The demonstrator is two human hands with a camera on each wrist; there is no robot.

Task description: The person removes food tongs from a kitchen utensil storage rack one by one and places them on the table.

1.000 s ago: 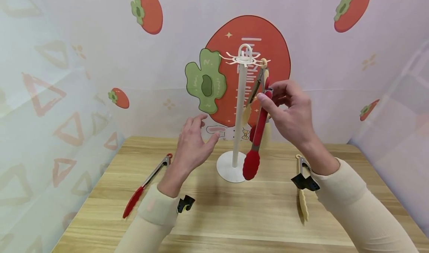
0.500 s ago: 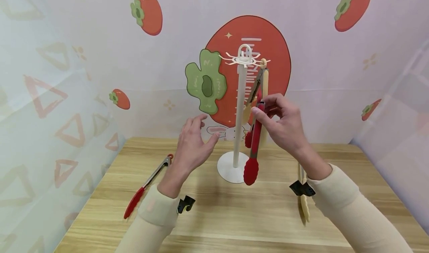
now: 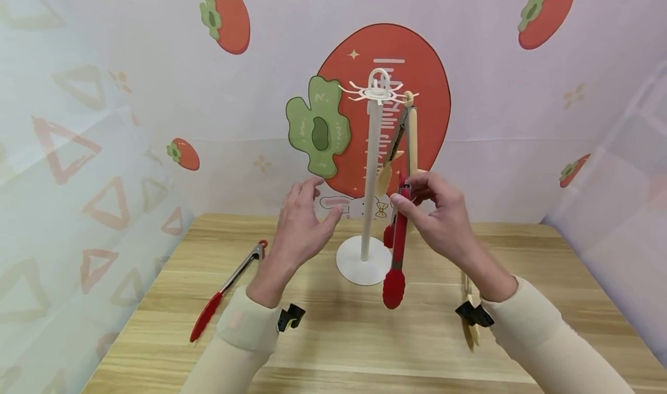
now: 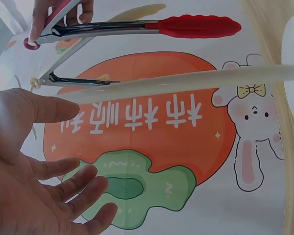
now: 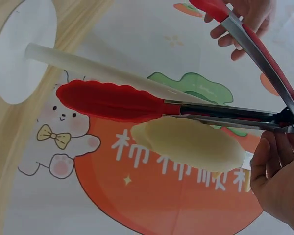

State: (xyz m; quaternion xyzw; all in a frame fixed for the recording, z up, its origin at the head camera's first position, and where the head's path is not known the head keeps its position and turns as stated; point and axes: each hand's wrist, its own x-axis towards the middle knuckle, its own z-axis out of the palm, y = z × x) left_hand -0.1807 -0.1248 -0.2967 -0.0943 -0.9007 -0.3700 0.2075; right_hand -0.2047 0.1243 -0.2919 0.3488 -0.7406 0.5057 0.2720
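Right hand (image 3: 443, 211) has the held red tongs (image 3: 400, 232) pinched between thumb and fingers near the hinge end, below hook level on the white utensil stand (image 3: 369, 191). Those tongs are in the air right of the pole, not on a hook: heads down, arms spread in a V (clearest in the right wrist view), red hanging ring (image 4: 31, 47) at the top by the fingers. Left hand (image 3: 302, 223) grips nothing; fingers relaxed, thumb apart, palm toward the pole from the left, not touching it. Hanging cream tongs (image 3: 413, 139) are on the stand's right-side hook by their cream ring (image 3: 409, 98), arms also splayed, partly behind the red pair in the head view. Stand is upright, round white base (image 3: 348, 266) on the wood-grain table (image 3: 333, 347). Second red tongs (image 3: 208, 316) lie on the table left of the left forearm, heads toward the person. Second cream tongs (image 3: 475, 329) lie on the right side, mostly hidden by the right wrist's black camera mount (image 3: 474, 314). Backdrop cloth (image 3: 292, 11) behind: persimmon prints, plus a rabbit with a bow tie.
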